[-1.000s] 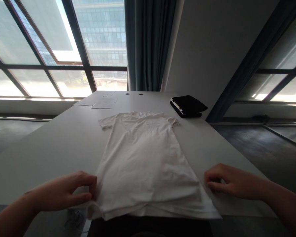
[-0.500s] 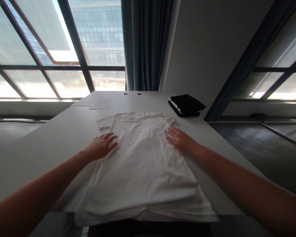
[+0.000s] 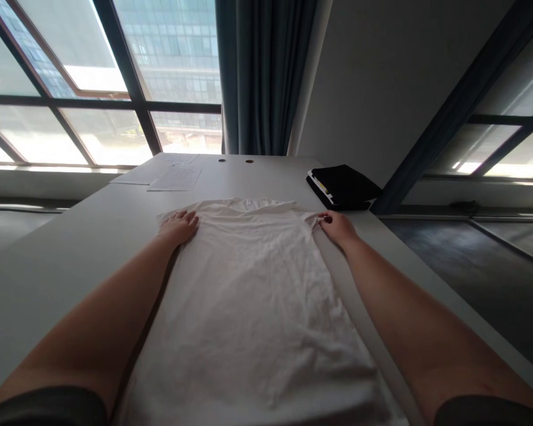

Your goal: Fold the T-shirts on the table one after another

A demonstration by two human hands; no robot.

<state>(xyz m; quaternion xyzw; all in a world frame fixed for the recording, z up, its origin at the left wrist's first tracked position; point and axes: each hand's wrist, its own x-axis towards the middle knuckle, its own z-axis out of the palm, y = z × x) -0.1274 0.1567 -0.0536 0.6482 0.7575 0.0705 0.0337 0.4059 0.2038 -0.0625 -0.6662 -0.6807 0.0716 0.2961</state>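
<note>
Laying our left hand (image 3: 180,226) nearly flat on the sleeve at the left, with its fingers out and not gripping, we seem to press the cloth so it does not slide. Our right hand (image 3: 335,228) has its fingertips together on the edge of the other sleeve, maybe because a pinch can move that small bit of cloth. The two hands are well apart, one on each side of the white shirt (image 3: 249,296). The shirt lies on the bench (image 3: 66,254), from the middle of the frame down to the bottom. Its neck points to the top of the frame, away from us. Its long way runs up and down the frame, and its low edge is out of sight.
</note>
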